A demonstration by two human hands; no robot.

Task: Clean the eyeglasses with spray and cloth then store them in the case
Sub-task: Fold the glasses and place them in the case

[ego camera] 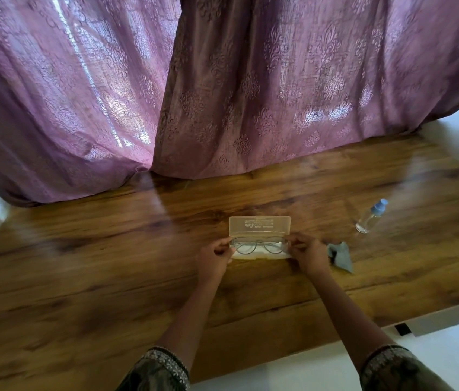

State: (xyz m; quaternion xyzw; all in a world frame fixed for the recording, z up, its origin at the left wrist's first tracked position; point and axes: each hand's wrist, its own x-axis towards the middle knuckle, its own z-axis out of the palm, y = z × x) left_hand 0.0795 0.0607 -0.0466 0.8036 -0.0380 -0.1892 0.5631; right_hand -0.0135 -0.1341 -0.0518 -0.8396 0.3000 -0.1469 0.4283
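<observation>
Holding the thin-rimmed, clear-lensed eyeglasses [259, 246] by their two ends, you have them lying lengthwise in the lower half of the translucent plastic case [259, 225], which sits open on the wood-grain counter [110, 263] straight in front of you. Its frosted lid stands raised behind the tray, with printed lettering too blurred to read. Your left hand [217, 253] curls its fingers at the left end of the frame, the grip pinching there between thumb and fingertips. Your right hand [308, 253] does the same at the right end, its grip pinching the frame near the hinge. Whether your fingers also touch the case's rim, you cannot tell from this view. Both lenses show between your hands, over the pale lining of the tray

Just beside your right hand, on its outer side, a small crumpled grey-blue cloth [341, 256] lies on the counter. Farther right and a little farther back, well apart from the case, is a small clear spray bottle [369, 217] with a pale blue cap, leaning in the wide-angle view. Along the counter's far edge hang purple curtains [251, 94] with a damask pattern, their hems resting on the wood. Dark patterned sleeves [158, 371] cover your upper arms at the bottom of the view, and white surfaces show past the counter's near and right edges
</observation>
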